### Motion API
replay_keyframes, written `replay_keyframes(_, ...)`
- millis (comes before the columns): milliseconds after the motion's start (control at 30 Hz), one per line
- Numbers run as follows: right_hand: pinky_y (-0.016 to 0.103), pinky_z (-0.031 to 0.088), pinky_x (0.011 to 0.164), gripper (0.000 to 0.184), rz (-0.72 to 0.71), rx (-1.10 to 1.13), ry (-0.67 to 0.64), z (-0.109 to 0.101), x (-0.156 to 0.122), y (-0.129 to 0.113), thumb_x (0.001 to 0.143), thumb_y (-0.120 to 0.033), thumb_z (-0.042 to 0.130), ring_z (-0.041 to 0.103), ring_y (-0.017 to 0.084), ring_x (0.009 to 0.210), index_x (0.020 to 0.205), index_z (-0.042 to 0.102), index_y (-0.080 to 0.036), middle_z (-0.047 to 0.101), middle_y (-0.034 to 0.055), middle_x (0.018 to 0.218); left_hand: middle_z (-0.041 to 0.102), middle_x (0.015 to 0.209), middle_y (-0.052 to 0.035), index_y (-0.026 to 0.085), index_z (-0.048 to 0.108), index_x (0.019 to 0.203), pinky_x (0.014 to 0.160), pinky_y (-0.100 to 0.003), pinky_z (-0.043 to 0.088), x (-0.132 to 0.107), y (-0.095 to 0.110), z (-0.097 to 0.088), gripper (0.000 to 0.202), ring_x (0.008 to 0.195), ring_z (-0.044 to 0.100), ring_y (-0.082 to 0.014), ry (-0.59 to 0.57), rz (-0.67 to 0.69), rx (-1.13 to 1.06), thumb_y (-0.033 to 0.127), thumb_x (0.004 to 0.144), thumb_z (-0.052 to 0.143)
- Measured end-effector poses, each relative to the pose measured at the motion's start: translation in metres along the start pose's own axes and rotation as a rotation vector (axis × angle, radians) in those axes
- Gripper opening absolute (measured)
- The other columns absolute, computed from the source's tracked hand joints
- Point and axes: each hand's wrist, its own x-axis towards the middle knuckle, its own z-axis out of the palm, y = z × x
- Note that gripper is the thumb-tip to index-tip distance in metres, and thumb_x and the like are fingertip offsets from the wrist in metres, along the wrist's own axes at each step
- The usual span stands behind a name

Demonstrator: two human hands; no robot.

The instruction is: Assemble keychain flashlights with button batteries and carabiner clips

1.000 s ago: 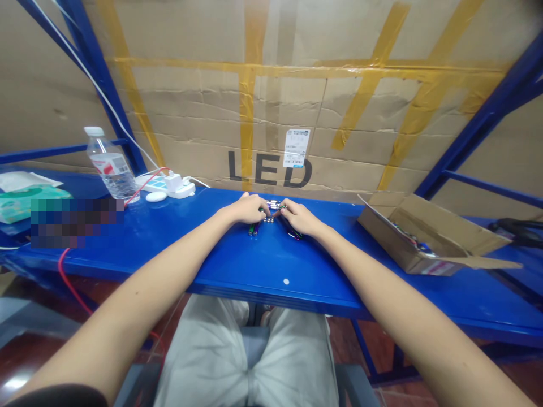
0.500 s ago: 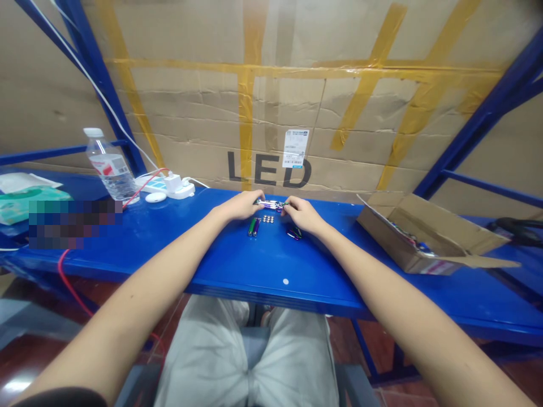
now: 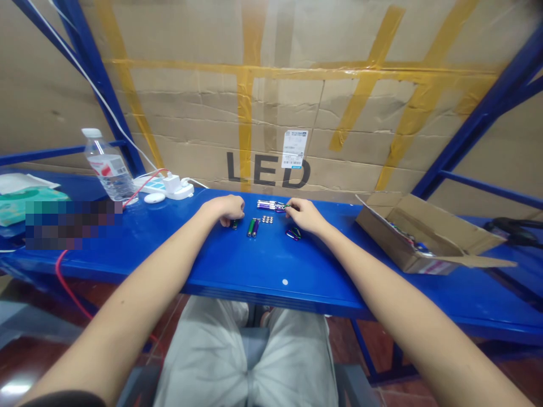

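On the blue table (image 3: 271,265) my left hand (image 3: 227,208) is curled closed, its fingertips on a small dark tube (image 3: 234,224). My right hand (image 3: 303,216) pinches the end of a small purple and silver cylinder (image 3: 271,206) lying at the back. Between the hands lie a green and a purple tube (image 3: 253,227) side by side, and several small round button cells (image 3: 267,219). Two more small tubes (image 3: 293,233) lie just below my right hand.
An open cardboard box (image 3: 419,237) with small parts sits at the right. A water bottle (image 3: 108,167), a white power strip (image 3: 167,185) with red and white cables, and a green packet (image 3: 21,203) are at the left. A large "LED" carton (image 3: 271,113) stands behind.
My left hand has drawn left, away from the purple and silver cylinder, and now rests on a small dark tube. My right hand stays at the cylinder's right end.
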Motion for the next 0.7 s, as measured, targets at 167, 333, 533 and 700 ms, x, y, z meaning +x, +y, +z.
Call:
replay_keyframes(167,0.027,0.037,0.063,0.020,0.009,0.000,-0.018,0.000,0.000,0.001,0.087,-0.023,0.050,0.056,0.015,0.066,0.070,0.058,-0.018,0.066,0.0015,0.070,0.071,0.072,-0.0116,0.013,0.063,0.095,0.060,-0.037,0.060,-0.007,0.007,-0.001,0.025,0.064,0.071,-0.0254,-0.127,0.067,-0.120,0.013,0.072,0.053)
replay_keyframes(333,0.027,0.036,0.062,0.020,0.003,-0.017,-0.029,-0.001,0.000,-0.001,0.087,-0.023,0.051,0.054,0.015,0.064,0.069,0.058,-0.018,0.064,0.0012,0.068,0.070,0.071,-0.0121,0.009,0.063,0.104,0.062,-0.035,0.060,-0.013,0.014,-0.002,0.033,0.065,0.071,-0.0246,-0.183,0.057,-0.160,0.013,0.073,0.053)
replay_keyframes(533,0.026,0.037,0.063,0.020,0.010,-0.017,-0.040,-0.002,-0.001,-0.003,0.088,-0.022,0.051,0.055,0.015,0.066,0.069,0.058,-0.017,0.066,0.0017,0.071,0.069,0.067,-0.0109,0.008,0.063,0.106,0.061,-0.038,0.060,-0.010,0.014,0.001,0.036,0.063,0.071,-0.0258,-0.192,0.077,-0.243,0.015,0.072,0.053)
replay_keyframes(700,0.026,0.037,0.063,0.020,0.019,-0.012,-0.051,-0.001,-0.001,-0.002,0.088,-0.023,0.051,0.056,0.015,0.066,0.071,0.058,-0.017,0.068,0.0022,0.073,0.068,0.063,-0.0105,0.010,0.064,0.099,0.061,-0.039,0.059,-0.011,0.014,0.001,0.032,0.061,0.071,-0.0276,-0.176,0.062,-0.262,0.016,0.068,0.056)
